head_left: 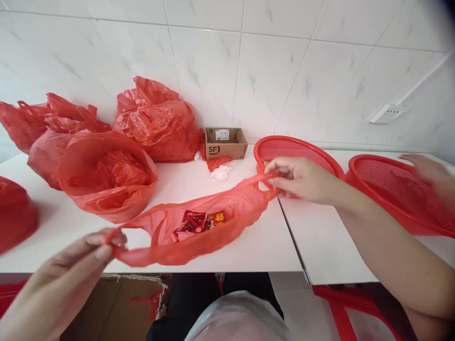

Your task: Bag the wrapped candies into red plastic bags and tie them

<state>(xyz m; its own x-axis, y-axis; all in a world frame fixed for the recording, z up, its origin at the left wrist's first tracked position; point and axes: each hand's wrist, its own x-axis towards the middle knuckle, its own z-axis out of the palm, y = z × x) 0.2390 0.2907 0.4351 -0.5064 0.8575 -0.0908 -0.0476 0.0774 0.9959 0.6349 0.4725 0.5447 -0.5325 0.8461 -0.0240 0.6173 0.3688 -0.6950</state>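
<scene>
A thin red plastic bag [213,246] is stretched wide between my two hands, low over the white table. My left hand [80,265] pinches one of its handle loops near the table's front edge. The opposite handle is gripped by the fingers of my right hand [296,177], in front of a red mesh basket. Inside the bag's open mouth lie several small red wrapped packets [199,222], one with yellow print. Part of the bag's inside is hidden by its near side.
Stuffed red plastic bags [156,118] line the wall, and an open red bag [106,208] stands nearer. A cardboard box [227,150] and crumpled white tissue [221,173] sit behind. Two red mesh baskets [295,142] are right; another person's hand [426,168] reaches over one.
</scene>
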